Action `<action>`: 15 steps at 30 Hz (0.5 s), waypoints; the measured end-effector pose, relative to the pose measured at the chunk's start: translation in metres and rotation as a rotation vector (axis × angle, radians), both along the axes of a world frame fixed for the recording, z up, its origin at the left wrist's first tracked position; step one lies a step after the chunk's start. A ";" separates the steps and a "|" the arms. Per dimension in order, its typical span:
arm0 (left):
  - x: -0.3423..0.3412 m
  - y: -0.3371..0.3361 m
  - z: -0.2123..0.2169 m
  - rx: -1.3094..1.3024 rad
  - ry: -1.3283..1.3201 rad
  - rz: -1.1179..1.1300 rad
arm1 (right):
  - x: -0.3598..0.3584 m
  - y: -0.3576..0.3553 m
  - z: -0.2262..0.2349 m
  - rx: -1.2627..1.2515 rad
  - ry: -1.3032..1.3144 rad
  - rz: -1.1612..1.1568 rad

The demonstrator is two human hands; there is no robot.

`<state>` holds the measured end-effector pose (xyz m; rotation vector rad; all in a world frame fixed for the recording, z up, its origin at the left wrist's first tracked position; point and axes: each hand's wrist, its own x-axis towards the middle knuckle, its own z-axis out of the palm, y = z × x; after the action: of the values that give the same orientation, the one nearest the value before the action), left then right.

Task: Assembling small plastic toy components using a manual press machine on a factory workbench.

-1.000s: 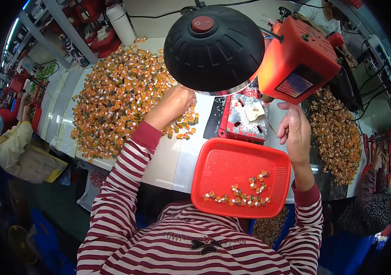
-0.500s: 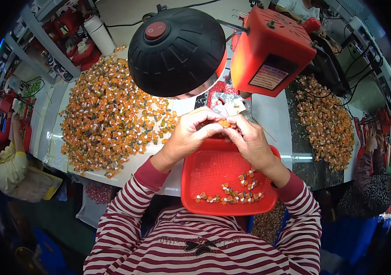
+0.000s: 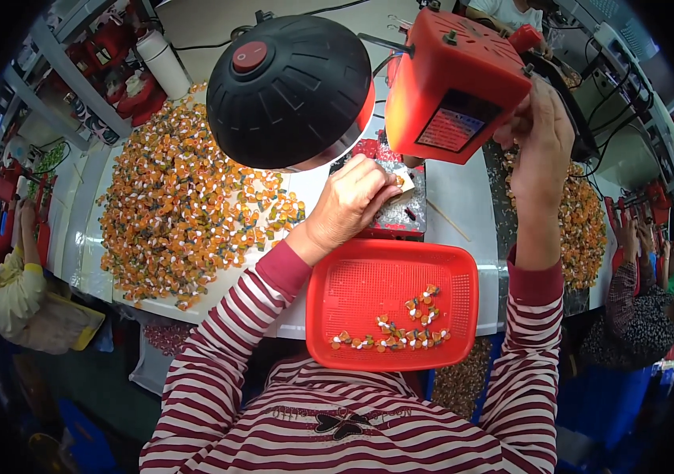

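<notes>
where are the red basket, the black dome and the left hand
Red basket [image 3: 356, 280]: head view, bare mesh floor.
Black dome [image 3: 291, 99]: head view, ribbed upper shell.
Left hand [image 3: 342, 204]: head view, back of the hand.

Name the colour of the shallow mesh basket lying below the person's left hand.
The mesh basket is bright red, seen best in the head view.

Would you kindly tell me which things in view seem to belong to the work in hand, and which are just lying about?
Seemingly in use:
left hand, at the pale block
right hand, beside the red machine
red basket
heap of orange pieces at left

Probably just lying about:
white bottle
thin stick
</notes>
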<state>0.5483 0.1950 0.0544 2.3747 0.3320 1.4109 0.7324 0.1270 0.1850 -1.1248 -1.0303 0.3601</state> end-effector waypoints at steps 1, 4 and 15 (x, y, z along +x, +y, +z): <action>0.001 0.000 0.001 0.044 -0.004 -0.004 | 0.003 0.009 0.016 0.042 -0.020 -0.036; 0.004 0.000 0.002 0.047 0.033 -0.006 | 0.015 0.033 0.051 -0.005 -0.354 -0.051; -0.002 0.007 -0.002 0.075 0.019 -0.025 | -0.018 -0.011 -0.030 0.056 -0.365 -0.097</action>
<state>0.5465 0.2022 0.0521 2.4446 0.2579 1.4139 0.7140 0.1163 0.1554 -1.2114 -1.2904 0.0464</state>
